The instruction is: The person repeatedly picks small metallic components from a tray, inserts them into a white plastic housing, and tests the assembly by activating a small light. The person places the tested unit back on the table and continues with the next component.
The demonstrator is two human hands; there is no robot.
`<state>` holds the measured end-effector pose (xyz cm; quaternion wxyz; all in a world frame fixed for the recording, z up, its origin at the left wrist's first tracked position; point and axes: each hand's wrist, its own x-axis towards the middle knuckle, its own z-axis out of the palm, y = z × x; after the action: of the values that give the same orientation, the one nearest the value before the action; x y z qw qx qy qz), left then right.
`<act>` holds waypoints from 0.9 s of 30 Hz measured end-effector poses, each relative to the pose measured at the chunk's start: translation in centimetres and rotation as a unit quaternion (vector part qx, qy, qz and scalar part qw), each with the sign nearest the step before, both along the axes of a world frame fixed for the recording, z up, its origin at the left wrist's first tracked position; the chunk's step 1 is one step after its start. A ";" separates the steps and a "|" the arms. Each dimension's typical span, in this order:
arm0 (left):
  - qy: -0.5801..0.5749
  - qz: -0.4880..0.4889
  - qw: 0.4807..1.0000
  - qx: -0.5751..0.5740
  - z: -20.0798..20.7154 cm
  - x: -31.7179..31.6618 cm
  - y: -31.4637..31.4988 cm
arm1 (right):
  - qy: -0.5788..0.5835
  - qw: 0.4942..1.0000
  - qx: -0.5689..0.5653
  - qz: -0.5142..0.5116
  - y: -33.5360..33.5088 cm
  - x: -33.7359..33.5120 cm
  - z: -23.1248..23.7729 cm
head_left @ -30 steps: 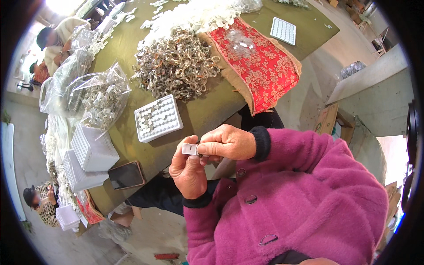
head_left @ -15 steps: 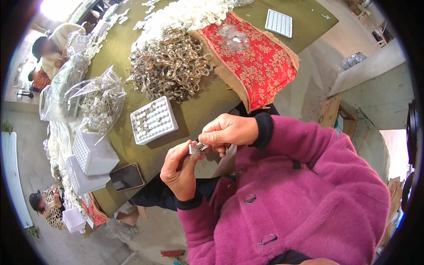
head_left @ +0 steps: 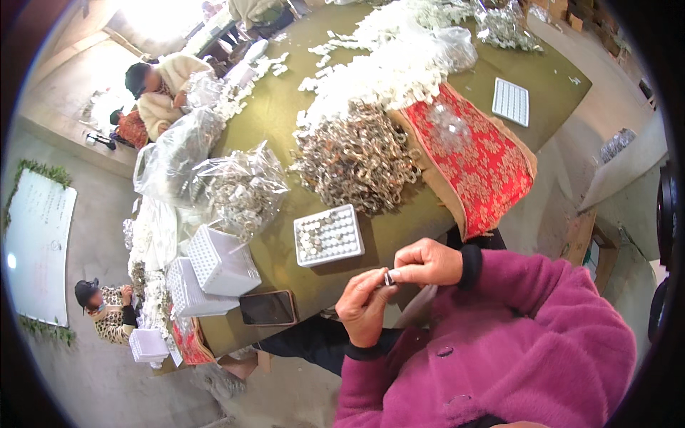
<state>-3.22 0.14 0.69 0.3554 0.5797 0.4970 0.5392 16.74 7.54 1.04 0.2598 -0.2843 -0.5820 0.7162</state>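
Tabletop (head_left: 403,228) beyond left grip (head_left: 362,308) and right grip (head_left: 432,264). Pinching small shiny piece (head_left: 389,278) from both; likely light, stiff, slick; take by edges.

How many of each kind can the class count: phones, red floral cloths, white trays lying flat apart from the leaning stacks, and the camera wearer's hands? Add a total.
Phone: 1
Red floral cloths: 2
White trays lying flat: 2
Wearer's hands: 2
Total: 7

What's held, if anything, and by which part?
A small shiny piece, pinched in the left hand, right hand fingertips against it. Which part is gripped: too small to tell.
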 end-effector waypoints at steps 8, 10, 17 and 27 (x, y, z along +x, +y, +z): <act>-0.020 -0.035 0.998 0.043 1.0 0.5 0.9 | -0.067 0.992 0.104 0.020 0.3 0.4 3.6; -0.019 -0.053 0.997 0.046 0.9 0.5 1.3 | -0.078 0.986 0.140 0.037 0.7 0.8 3.7; -0.102 -0.058 0.993 0.031 -0.8 3.2 1.6 | 0.009 0.997 -0.082 -0.008 0.4 2.2 1.7; -0.205 -0.063 0.976 -0.031 -1.7 5.2 5.5 | -0.382 0.785 0.389 -0.294 4.2 11.5 1.8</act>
<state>1.97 5.61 -1.02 0.5005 0.4757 0.3926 0.6075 28.26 11.75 2.80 0.3026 -0.5668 -0.7513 0.1508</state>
